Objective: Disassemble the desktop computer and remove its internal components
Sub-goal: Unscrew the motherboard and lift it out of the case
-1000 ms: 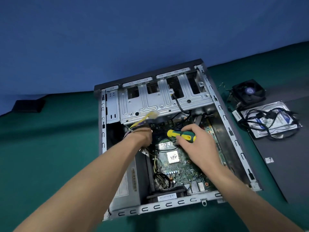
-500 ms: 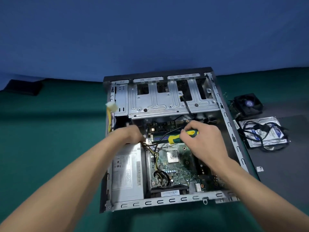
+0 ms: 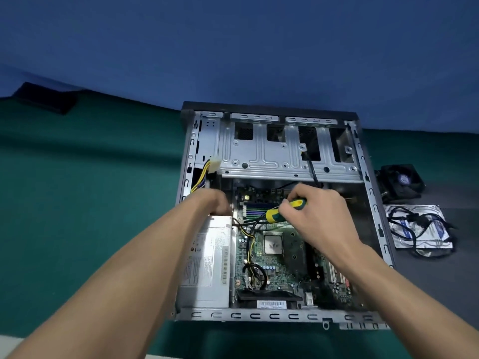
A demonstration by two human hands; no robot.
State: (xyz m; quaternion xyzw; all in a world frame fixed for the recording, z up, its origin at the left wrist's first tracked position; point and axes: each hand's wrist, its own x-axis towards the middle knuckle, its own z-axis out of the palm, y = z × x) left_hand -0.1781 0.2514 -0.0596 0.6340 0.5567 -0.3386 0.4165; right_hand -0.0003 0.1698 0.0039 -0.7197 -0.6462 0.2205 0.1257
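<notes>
The open desktop case [image 3: 259, 316] lies flat on a green table. Inside are a grey power supply [image 3: 207, 263] at the left, the green motherboard [image 3: 274, 268] with its bare CPU [image 3: 272, 244], and a metal drive cage [image 3: 272, 156] at the far end. My left hand [image 3: 215, 203], blurred and with fingers curled, grips the power cable bundle at the supply's far end. The bundle's white connector [image 3: 214, 163] hangs over the case's left wall. My right hand [image 3: 318, 218] grips a yellow-green screwdriver [image 3: 285, 209] over the board, and its tip is hidden.
A black cooler fan [image 3: 401, 182] and a hard drive [image 3: 420, 229] with black cables on it lie right of the case, on a dark grey mat [image 3: 440, 294]. A black object [image 3: 46, 99] sits far left on the table. A blue backdrop stands behind.
My left hand swung the cable bundle from the middle of the case to its left wall, where the white connector now hangs. My right hand kept the screwdriver over the board.
</notes>
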